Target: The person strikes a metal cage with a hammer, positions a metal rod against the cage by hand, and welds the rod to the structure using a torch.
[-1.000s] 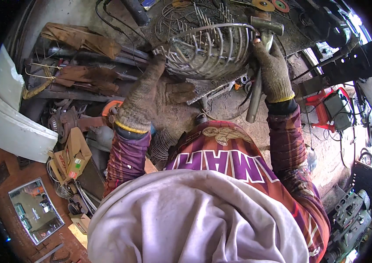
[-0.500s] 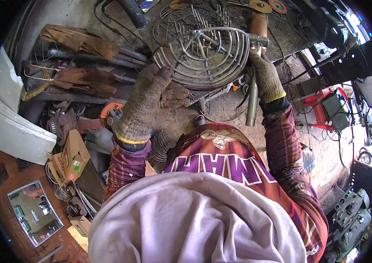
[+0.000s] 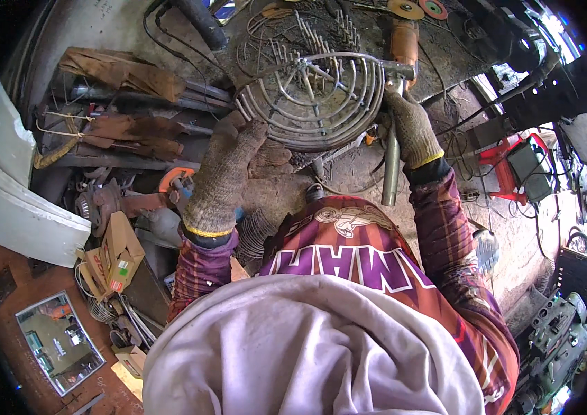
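Note:
A half-round metal grate (image 3: 316, 111) of curved rods is held up between my two gloved hands. My left hand (image 3: 227, 169), in a grey knitted glove, closes on its left rim, with the thumb by the rod ends and some fingers partly hidden. At the grate's right end, a short crosswise tube meets a longer steel pipe (image 3: 391, 162) that hangs down. My right hand (image 3: 414, 128), gloved too, wraps round the pipe just below that joint. Its fingertips are mostly out of sight.
Behind the grate, a dark workbench carries upright metal rods (image 3: 345, 31), wire and grinding discs (image 3: 405, 9). An angle grinder (image 3: 181, 181) and cardboard box (image 3: 115, 256) lie to the left. On the right are a red plastic stool (image 3: 504, 173) and a grey machine (image 3: 560, 342).
The grate and its pipe have shifted slightly left and nearer to me, and my right hand has moved with them. Both hands keep their hold.

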`<action>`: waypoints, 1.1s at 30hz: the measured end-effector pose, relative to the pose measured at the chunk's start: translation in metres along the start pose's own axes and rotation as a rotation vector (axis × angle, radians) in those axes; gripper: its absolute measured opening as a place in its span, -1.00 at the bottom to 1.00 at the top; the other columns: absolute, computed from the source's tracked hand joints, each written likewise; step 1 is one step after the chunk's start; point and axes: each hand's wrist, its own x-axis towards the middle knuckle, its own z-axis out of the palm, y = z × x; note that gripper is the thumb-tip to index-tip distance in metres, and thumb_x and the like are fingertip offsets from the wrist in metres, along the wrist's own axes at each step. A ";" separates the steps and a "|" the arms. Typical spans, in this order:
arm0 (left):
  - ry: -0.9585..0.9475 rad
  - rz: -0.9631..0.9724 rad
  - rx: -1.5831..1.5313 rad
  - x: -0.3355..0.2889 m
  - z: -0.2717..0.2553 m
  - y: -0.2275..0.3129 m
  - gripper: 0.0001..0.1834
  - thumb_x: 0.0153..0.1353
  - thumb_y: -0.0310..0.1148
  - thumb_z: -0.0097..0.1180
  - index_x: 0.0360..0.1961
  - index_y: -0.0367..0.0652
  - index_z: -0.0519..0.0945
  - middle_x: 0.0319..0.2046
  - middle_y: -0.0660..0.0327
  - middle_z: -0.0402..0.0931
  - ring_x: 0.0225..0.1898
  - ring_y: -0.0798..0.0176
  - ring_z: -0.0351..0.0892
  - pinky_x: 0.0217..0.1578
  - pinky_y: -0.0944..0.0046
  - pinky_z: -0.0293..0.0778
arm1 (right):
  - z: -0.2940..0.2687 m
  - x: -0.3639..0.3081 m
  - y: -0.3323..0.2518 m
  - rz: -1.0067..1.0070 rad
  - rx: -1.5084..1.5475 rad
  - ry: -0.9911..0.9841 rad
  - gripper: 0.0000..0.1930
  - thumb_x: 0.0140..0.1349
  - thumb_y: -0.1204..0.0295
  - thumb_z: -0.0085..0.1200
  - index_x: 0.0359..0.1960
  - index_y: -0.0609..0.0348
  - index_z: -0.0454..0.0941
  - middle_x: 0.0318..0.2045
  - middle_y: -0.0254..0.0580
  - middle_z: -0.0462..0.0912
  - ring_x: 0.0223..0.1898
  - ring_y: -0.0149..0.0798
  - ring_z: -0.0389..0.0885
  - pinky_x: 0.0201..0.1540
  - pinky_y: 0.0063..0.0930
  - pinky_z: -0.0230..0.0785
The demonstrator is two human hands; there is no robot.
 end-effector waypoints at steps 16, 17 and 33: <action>0.082 -0.082 0.067 0.013 -0.023 -0.020 -0.57 0.29 -0.30 0.23 0.10 -0.25 0.41 -0.25 0.11 0.62 -0.34 0.21 0.71 -0.35 0.23 0.70 | 0.003 0.025 0.019 0.063 0.012 -0.048 -0.72 0.45 0.21 -0.01 -0.06 0.14 0.56 -0.44 -0.28 0.65 -0.58 -0.41 0.61 -0.56 -0.60 0.53; 0.097 -0.094 0.083 0.014 -0.022 -0.021 -0.56 0.29 -0.28 0.23 0.09 -0.25 0.42 -0.29 0.12 0.63 -0.34 0.23 0.71 -0.36 0.24 0.69 | -0.014 0.043 0.032 -0.039 -0.111 -0.056 -0.74 0.45 0.23 -0.02 -0.09 0.13 0.56 -0.45 -0.29 0.65 -0.58 -0.41 0.61 -0.55 -0.60 0.53; 0.327 0.961 1.159 0.035 -0.060 -0.012 -0.60 0.28 -0.04 0.25 -0.18 -0.21 0.58 -0.36 0.06 0.61 -0.32 0.00 0.65 -0.31 0.08 0.52 | 0.011 0.039 0.024 -0.089 -0.233 0.045 -0.72 0.47 0.15 -0.03 -0.09 0.09 0.53 -0.49 -0.46 0.53 -0.57 -0.53 0.47 -0.54 -0.63 0.32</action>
